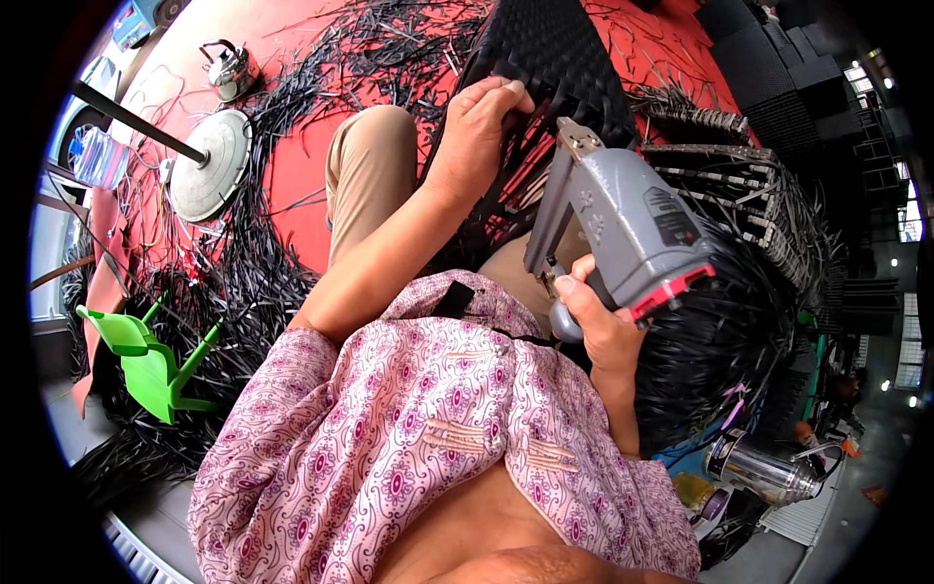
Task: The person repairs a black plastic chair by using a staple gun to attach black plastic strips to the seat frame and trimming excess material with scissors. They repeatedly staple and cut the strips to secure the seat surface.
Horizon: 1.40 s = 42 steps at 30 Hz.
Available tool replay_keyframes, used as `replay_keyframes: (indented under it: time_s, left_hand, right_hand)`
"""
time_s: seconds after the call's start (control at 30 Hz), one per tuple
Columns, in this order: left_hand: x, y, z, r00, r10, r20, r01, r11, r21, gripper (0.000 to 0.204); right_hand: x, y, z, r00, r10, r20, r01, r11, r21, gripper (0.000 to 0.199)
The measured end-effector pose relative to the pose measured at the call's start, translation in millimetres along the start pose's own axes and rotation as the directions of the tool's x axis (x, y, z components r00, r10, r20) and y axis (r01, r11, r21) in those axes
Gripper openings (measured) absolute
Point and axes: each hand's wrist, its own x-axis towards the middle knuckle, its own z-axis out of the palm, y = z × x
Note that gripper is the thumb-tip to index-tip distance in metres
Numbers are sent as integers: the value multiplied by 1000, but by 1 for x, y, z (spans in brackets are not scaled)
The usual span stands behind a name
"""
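My left hand [479, 127] presses down on a black ridged foam panel [555, 54] that lies over my knees, fingers curled at its near edge. My right hand [593, 321] grips the handle of a grey staple gun [623, 229] with a red end cap. Its nose points up toward the panel's edge, just right of my left hand. A pink patterned sleeve covers my upper arms.
Black strips [253, 282] litter the red floor mat [292, 165]. A round metal disc on a rod [209, 161], a small kettle [229, 70] and a green plastic stool [146, 360] lie to the left. Stacked strip frames [739, 185] are at right, a steel flask [764, 467] lower right.
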Motion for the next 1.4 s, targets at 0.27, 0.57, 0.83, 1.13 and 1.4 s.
replay_keyframes:
  time_s: [0.27,0.57,0.83,1.13,1.4]
  left_hand:
    - [-3,-11,11,981,90,-169,-87,996,24,23]
    - [-7,-21,8,967,-39,-251,43,999,11,24]
    - [-13,-23,4,961,-117,-250,100,992,-81,24]
    - [-17,-36,-2,980,-83,-178,47,979,-197,21]
    - [-18,-29,-6,985,-107,-134,78,975,-207,22]
  right_hand:
    - [12,-15,5,998,33,60,-38,995,90,13]
    - [24,20,25,977,-177,122,187,980,-73,24]
    - [27,40,41,970,-215,109,224,972,-73,33]
    - [27,64,47,963,-264,52,269,935,-233,32]
    - [28,65,57,944,-329,37,328,913,-242,35]
